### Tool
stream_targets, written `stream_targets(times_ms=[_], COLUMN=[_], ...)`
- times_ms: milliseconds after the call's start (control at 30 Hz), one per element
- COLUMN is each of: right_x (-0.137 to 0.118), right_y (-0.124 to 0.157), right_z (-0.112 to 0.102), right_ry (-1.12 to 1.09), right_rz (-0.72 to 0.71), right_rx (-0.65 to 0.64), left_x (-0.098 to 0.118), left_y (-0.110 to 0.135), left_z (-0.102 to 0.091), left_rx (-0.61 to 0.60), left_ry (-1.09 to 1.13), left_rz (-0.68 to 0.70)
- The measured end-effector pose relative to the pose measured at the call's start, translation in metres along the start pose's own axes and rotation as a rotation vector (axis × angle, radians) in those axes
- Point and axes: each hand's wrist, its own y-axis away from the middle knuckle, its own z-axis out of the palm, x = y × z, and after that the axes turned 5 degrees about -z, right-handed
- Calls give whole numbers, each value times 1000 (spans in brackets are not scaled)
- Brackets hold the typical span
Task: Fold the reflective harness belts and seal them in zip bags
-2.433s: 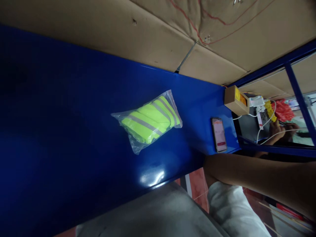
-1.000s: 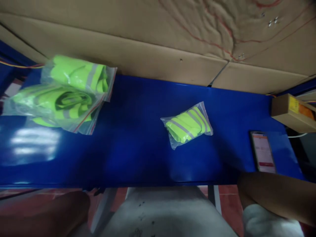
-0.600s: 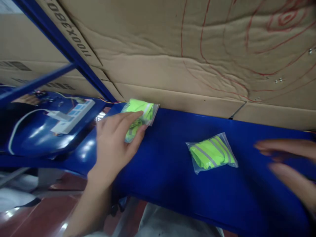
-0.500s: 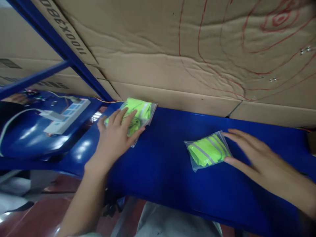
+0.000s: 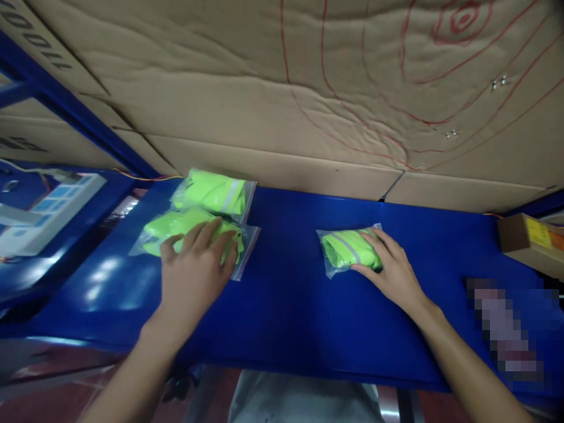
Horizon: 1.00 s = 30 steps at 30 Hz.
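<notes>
My left hand (image 5: 196, 273) lies over a clear zip bag holding a folded neon-yellow reflective vest (image 5: 165, 226). Its fingers are bent and apart, pressing on the top of the bag. Just behind it, against the cardboard, lies a second bagged vest (image 5: 211, 191) with a grey reflective stripe showing. Further right, my right hand (image 5: 392, 267) has its thumb and fingers around the right end of a third bagged vest (image 5: 346, 249), which is striped grey and sits on the blue table (image 5: 282, 305).
A cardboard wall (image 5: 247, 106) with red drawn rings rises behind the table. To the left are a white power strip (image 5: 57, 205) and a blue metal post (image 5: 83, 111). A brown box (image 5: 526, 241) with a yellow label stands at right, near a pixelated patch.
My right hand has closed around the right bag's end. My left hand has shifted toward me over the front bag, uncovering the bag behind. The view has swung right.
</notes>
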Motion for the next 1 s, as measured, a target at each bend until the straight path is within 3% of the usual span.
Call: stream_targets(times_ms=[100,200,300,400,500,567,700,767,833,867,900,967,1000], right_x=[8,14,21,30,41,49,58,47,22,5,-14,-50,-64], right_y=[-1,-3,-3,-2,-1,-2,-5,-3,1,4,7,11,10], right_z=[-2,-3,-6,-13,-22,-26,-27,-28,-28,-27,-25,-16,-11], right_ry=[-178,-519,-760,-884,-981,-992,-767,-590,-391,-298,-297,-540,-681], right_rz=[92,248,483,659,641,601,541,473,368,316,290,275,327], right_rx=[133,308,424,233,72,121,472,649,736,710,592,40,-171], left_x=[18,39,59,75,81,77,61,61,69,75,82,96,102], left_y=[3,-1,-9,-11,-13,-20,-37,-38,-30,-24,-16,-1,6], left_z=[6,15,19,16,16,25,51,58,59,57,55,50,48], left_rx=[-17,-58,-117,-141,-126,-124,-139,-79,28,80,118,167,185], left_ry=[42,78,90,121,169,201,254,317,420,477,532,627,667], left_rz=[97,189,163,130,214,315,478,518,553,567,579,584,582])
